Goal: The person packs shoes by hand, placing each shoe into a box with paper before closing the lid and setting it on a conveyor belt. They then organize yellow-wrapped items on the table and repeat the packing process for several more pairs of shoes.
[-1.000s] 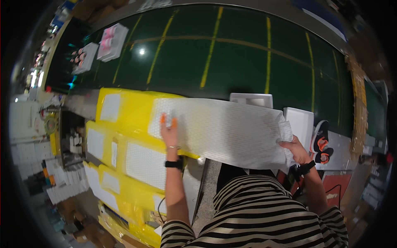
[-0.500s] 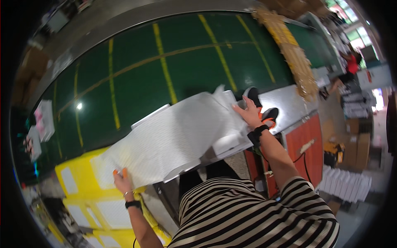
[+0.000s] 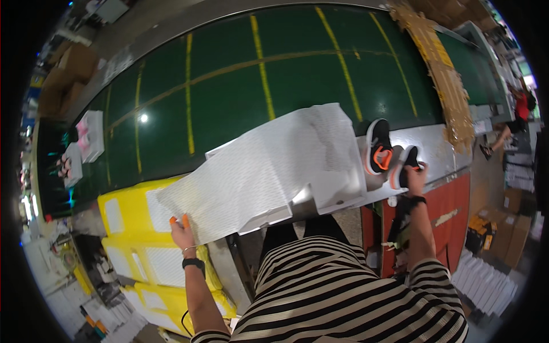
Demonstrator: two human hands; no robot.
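Note:
A large white textured paper sheet [image 3: 246,183] spreads over an open white box [image 3: 343,197], hiding much of it. At the sheet's lower left edge, my left hand [image 3: 182,234], with orange fingertip covers, is closed on the paper. To the right, my right hand [image 3: 416,180] grips the nearer black sneaker [image 3: 405,171] with orange trim, its fingers around the shoe's opening. Beside it, on the metal ledge, lies a second black sneaker [image 3: 377,147] with an orange lining and a white sole, untouched.
A green conveyor belt [image 3: 229,108] with yellow lines runs beyond the ledge. Yellow-wrapped bundles [image 3: 131,214] are stacked at left. Boxes with pink contents [image 3: 90,137] sit on the belt's left end. Taped cardboard [image 3: 437,68] crosses the belt at right. Another person [image 3: 517,111] is far right.
My right hand has left the sheet's right end and moved right onto the nearer sneaker. The sheet's right end now lies lower over the box. My left hand stays at the sheet's edge.

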